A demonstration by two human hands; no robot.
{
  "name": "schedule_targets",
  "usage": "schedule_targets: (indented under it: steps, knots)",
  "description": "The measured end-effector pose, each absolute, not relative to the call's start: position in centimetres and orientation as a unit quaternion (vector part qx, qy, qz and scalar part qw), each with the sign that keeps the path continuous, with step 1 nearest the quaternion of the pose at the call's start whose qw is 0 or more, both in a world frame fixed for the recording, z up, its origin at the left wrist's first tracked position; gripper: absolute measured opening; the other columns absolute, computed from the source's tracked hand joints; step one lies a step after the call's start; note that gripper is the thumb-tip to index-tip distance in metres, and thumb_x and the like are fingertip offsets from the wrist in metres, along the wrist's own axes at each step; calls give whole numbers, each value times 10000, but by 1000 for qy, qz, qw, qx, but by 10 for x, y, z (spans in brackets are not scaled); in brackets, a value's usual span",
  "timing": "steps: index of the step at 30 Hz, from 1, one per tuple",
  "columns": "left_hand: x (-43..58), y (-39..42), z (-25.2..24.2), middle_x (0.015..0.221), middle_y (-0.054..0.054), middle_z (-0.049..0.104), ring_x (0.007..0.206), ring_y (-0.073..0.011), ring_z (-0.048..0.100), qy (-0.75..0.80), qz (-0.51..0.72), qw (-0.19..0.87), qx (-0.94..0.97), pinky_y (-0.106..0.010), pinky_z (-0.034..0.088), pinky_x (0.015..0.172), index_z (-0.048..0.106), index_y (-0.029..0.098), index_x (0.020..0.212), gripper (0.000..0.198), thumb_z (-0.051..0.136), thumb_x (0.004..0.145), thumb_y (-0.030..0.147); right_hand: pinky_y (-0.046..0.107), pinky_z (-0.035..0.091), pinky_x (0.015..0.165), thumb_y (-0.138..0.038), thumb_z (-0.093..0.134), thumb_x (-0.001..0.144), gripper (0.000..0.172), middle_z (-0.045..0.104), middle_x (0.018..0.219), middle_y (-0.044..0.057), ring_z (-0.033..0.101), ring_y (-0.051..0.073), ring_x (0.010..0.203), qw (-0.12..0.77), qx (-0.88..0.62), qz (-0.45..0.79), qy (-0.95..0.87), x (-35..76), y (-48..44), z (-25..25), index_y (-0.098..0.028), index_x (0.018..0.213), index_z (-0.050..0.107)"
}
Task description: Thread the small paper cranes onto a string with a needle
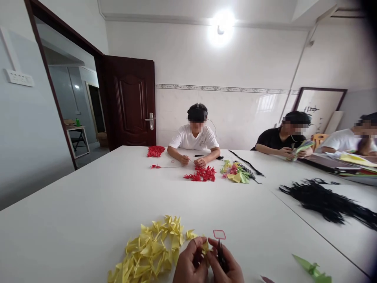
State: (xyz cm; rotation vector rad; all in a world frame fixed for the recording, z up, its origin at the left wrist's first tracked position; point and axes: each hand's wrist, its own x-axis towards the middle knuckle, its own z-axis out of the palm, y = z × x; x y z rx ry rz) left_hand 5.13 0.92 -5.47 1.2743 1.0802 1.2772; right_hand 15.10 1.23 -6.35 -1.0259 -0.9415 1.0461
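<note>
My left hand [188, 262] is closed, with thumb and fingertips pinching a small folded yellow paper crane [205, 247]. Across from it, my right hand [231, 269] is closed too, its fingertips at the crane's other side. A dark tool with narrow pointed tips [220, 253] sticks up out of the right hand; whether it is small scissors or tweezers I cannot tell. Just beyond my left fingers lies a single yellow crane [191, 234]. A heap of yellow paper cranes [150, 247] spreads to the left of my hands.
A red-outlined rectangle [219, 234] marks the white table [97, 220] beyond my hands. Green folded paper [313, 269] and black cords [326, 200] lie to the right. Opposite, a person [193, 137] handles thread beside red cranes [202, 174]. Two more people sit at right.
</note>
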Motion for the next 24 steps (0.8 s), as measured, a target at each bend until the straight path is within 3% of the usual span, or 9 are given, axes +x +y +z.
schedule_targets:
  steps: [9,15,24]
  knots:
    - [47,11,-55,1125,-126,636,1054,-245,587,445,516,508,526,-354,448,957,601,153,1093,390,618,753,344,326,541,718,-483,724,638,414,718,832,109,667,238,764,607,-438,479,-459,161,14,-59,-135,861,694]
    - [46,9,-47,1064,-99,654,963,-209,617,454,490,491,559,-337,471,918,586,155,1093,332,560,801,311,295,519,729,-417,661,732,316,698,817,74,644,208,781,590,-444,472,-482,158,9,-54,-151,903,666]
    - [46,8,-45,1103,-96,642,986,-205,606,447,492,481,572,-337,465,928,583,161,1113,329,550,812,288,286,505,689,-399,649,742,303,673,745,56,615,188,715,580,-455,459,-496,161,9,-52,-140,898,666]
